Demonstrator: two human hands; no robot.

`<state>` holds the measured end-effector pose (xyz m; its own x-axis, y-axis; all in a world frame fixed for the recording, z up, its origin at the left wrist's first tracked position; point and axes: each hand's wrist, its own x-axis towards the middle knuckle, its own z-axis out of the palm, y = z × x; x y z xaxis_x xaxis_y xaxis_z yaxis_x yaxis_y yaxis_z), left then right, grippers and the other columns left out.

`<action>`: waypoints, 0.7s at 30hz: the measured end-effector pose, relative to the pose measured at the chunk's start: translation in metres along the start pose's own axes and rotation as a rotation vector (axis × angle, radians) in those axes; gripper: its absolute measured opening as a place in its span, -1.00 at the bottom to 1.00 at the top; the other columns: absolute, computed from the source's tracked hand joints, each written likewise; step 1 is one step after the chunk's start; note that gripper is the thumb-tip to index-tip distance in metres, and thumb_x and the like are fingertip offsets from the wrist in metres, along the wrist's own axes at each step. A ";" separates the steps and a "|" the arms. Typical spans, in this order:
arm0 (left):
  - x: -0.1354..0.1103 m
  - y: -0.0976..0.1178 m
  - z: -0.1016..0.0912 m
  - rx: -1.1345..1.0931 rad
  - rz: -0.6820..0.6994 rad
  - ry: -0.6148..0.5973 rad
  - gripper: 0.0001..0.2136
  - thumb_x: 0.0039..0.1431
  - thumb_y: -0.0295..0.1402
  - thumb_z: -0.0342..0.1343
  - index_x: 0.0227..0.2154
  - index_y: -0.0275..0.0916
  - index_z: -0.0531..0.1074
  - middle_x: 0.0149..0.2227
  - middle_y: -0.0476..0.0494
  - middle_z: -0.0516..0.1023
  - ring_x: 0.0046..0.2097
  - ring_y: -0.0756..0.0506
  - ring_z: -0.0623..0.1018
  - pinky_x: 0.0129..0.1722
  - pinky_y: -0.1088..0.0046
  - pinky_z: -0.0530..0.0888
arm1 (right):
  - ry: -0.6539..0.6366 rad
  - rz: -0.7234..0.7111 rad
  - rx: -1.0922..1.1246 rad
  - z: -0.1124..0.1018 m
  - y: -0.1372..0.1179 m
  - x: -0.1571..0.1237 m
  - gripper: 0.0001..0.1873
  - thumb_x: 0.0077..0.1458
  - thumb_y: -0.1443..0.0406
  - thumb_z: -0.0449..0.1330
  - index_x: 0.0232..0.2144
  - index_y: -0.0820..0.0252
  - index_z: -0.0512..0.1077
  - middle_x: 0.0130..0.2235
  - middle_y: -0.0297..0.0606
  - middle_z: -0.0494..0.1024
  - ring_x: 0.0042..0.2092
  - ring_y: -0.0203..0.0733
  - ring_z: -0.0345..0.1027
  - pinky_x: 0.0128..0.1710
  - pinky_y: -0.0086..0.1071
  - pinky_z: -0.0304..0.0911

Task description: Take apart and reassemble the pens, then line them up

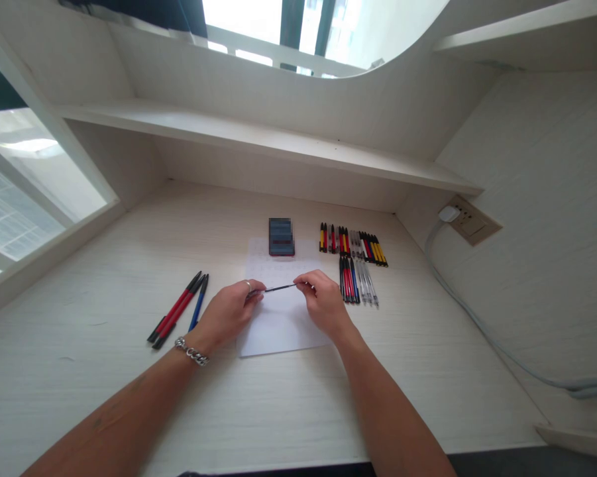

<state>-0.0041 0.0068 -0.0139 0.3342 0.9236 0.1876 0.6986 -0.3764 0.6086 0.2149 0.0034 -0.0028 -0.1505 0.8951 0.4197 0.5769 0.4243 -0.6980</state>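
A thin dark pen refill (279, 288) stretches between my two hands above a sheet of white paper (278, 334). My left hand (231, 310), with a ring and a chain bracelet, is closed around its left end. At the other end, my right hand (324, 303) pinches it between thumb and fingers. Left of my left hand lie two red pens with black ends (175, 313) and a blue pen (199, 301). Beyond my right hand several red, black and blue pens (348, 281) lie side by side, next to several clear pens (367, 283).
A phone (281, 237) rests at the paper's far edge. Another row of pens (375, 248) in mixed colours lies at the back right. A shelf (258, 142) overhangs the desk's rear. On the right wall, a white plug (448, 213) sits in a socket, its grey cable (470, 318) running down.
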 end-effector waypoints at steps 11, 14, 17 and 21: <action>0.001 0.003 -0.004 -0.054 -0.012 0.000 -0.78 0.22 -0.29 -0.06 -0.19 -0.18 0.46 -0.20 -0.13 0.59 -0.16 -0.14 0.54 -0.13 0.34 0.42 | -0.059 0.220 0.082 0.004 0.017 0.010 -0.73 0.04 0.41 0.12 -0.18 0.12 0.46 -0.17 -0.27 0.52 -0.25 -0.26 0.37 -0.21 -0.36 0.29; 0.001 0.002 -0.003 -0.074 -0.016 0.014 -0.78 0.22 -0.29 -0.05 -0.20 -0.18 0.46 -0.21 -0.13 0.59 -0.16 -0.14 0.55 -0.13 0.35 0.43 | -0.041 0.221 -0.145 0.012 0.028 0.029 -0.78 0.06 0.40 0.12 -0.24 0.13 0.51 -0.21 -0.22 0.51 -0.24 -0.21 0.35 -0.13 -0.28 0.24; 0.001 0.000 -0.003 -0.092 -0.022 0.010 -0.78 0.22 -0.29 -0.05 -0.19 -0.19 0.46 -0.21 -0.13 0.59 -0.17 -0.13 0.55 -0.12 0.35 0.44 | -0.050 0.187 -0.293 0.025 0.035 0.050 -0.77 0.09 0.37 0.13 -0.20 0.14 0.52 -0.21 -0.15 0.47 -0.17 -0.14 0.31 -0.10 -0.25 0.20; 0.001 -0.002 -0.004 -0.093 -0.031 0.008 -0.78 0.22 -0.29 -0.05 -0.18 -0.19 0.45 -0.21 -0.13 0.58 -0.16 -0.13 0.54 -0.12 0.35 0.43 | -0.066 0.187 -0.381 0.041 0.041 0.066 -0.77 0.09 0.33 0.14 -0.19 0.15 0.53 -0.21 -0.07 0.41 -0.12 -0.05 0.25 -0.11 -0.24 0.17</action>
<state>-0.0077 0.0083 -0.0117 0.3079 0.9354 0.1735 0.6465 -0.3396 0.6832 0.1959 0.0854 -0.0275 -0.0594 0.9640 0.2594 0.8527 0.1841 -0.4888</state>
